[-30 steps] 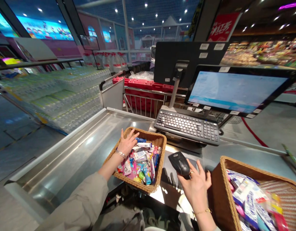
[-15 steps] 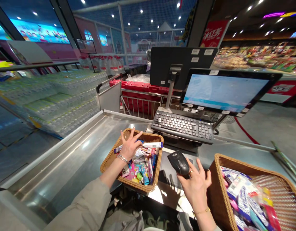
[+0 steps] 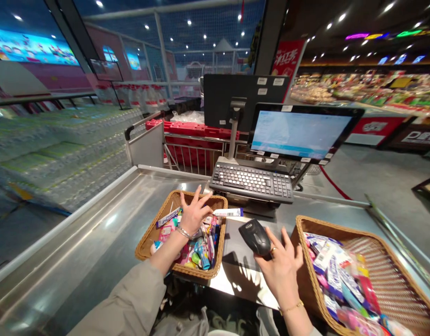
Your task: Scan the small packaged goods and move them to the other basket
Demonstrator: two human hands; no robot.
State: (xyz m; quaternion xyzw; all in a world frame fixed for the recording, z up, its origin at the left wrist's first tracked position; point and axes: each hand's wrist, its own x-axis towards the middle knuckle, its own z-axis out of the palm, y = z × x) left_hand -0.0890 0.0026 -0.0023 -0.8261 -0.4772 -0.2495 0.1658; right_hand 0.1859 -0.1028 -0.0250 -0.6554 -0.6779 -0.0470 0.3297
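My left hand [image 3: 193,218] is above the left wicker basket [image 3: 222,247], pinching one end of a slim white and blue candy packet [image 3: 230,213] between thumb and finger, the other fingers spread. The packet's free end sticks out past the basket's right rim. Wrapped around a black barcode scanner [image 3: 256,237] is my right hand [image 3: 281,273], with some fingers raised. The scanner's head points left, towards the packet, with a gap between them. Assorted small sweets [image 3: 201,254] in bright wrappers lie in the left basket.
A second wicker basket [image 3: 308,275] on the right holds purple-and-white packets [image 3: 336,275] and other sweets. Behind the metal counter [image 3: 113,228] stand a keyboard [image 3: 252,181] and a lit screen [image 3: 301,133]. A shopping trolley [image 3: 190,156] is beyond, and stacked bottles [image 3: 68,149] are at left.
The packet in my left hand has moved right relative to the basket and now reaches beyond its rim. My right hand keeps hold of the scanner. The view has turned slightly right.
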